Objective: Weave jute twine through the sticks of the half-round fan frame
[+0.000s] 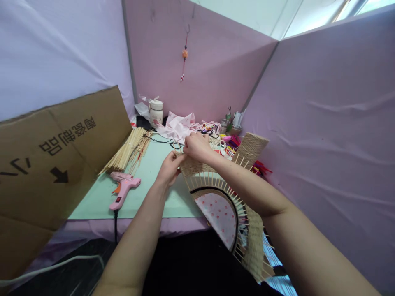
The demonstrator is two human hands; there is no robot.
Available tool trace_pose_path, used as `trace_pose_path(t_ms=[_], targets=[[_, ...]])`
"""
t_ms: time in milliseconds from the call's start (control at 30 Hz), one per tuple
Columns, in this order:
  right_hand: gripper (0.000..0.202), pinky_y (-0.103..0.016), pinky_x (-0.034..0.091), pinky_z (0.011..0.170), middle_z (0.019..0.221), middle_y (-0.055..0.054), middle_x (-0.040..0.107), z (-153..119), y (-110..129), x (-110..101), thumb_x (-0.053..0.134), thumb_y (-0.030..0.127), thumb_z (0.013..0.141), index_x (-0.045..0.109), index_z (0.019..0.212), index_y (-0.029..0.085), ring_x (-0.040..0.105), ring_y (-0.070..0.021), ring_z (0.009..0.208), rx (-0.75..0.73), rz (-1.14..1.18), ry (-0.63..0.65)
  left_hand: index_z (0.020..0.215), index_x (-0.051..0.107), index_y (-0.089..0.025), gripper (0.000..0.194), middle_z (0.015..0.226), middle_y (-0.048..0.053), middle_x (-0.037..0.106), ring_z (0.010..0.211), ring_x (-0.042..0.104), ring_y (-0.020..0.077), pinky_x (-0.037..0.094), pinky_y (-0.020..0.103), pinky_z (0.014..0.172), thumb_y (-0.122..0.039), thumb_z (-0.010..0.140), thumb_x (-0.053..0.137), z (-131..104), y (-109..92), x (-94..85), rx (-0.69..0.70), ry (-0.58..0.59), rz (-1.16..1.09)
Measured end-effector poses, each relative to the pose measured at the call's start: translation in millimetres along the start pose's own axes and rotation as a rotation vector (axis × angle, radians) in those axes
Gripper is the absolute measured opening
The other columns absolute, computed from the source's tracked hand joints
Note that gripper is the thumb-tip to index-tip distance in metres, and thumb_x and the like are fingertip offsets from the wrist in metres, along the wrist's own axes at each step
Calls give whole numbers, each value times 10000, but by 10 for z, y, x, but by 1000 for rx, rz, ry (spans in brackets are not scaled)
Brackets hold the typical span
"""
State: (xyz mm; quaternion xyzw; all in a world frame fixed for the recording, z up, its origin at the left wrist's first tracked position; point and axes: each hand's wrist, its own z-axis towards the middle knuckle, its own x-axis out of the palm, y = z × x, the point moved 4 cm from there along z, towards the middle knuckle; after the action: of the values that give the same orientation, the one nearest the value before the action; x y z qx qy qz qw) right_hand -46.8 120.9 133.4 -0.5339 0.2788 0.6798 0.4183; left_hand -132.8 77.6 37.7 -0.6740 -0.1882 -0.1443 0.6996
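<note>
A half-round woven piece (216,211) rests tilted over the front of the table. Its pink-dotted fabric centre has a black rim, thin sticks fan out from it, and tan twine (195,167) is woven through their outer parts. My left hand (169,167) pinches the upper left end of the weave, around the stick tips. Just to its right, my right hand (199,146) is curled over the top edge, its fingers closed; what lies between them is hidden. Behind my right forearm stands a spool of twine (252,149).
A pink hot glue gun (125,189) lies left on the pale green tabletop (148,205), near a bundle of thin sticks (129,148). A big cardboard sheet (61,164) leans at the left. Along the back are a white bottle (156,111), pink cloth (179,125) and small craft supplies.
</note>
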Motion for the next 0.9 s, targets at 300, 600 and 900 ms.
trace_pose_path(t_ms=[300, 600, 900], targets=[[206, -436, 357, 849, 1005, -114, 688, -35, -53, 61, 546, 349, 858, 678, 854, 191, 568, -287, 994, -1, 115, -17, 830, 579, -165, 329, 783, -7, 630, 710, 596, 142, 460, 234, 611, -144, 512, 662, -8, 38, 1, -87, 67, 111], [162, -336, 359, 794, 959, -52, 680, -205, -415, -34, 566, 343, 857, 638, 872, 199, 581, -207, 888, 46, 321, -144, 951, 572, -179, 414, 879, 8, 672, 757, 630, 155, 496, 265, 657, -143, 547, 659, -10, 61, -4, -111, 21, 84], [174, -342, 390, 866, 1001, -102, 649, -318, -898, 174, 507, 284, 882, 612, 951, 163, 560, -224, 952, 50, 357, -206, 911, 559, -157, 548, 758, 12, 683, 675, 640, 153, 505, 306, 695, -250, 468, 867, 33, 73, -59, -71, -14, -28]])
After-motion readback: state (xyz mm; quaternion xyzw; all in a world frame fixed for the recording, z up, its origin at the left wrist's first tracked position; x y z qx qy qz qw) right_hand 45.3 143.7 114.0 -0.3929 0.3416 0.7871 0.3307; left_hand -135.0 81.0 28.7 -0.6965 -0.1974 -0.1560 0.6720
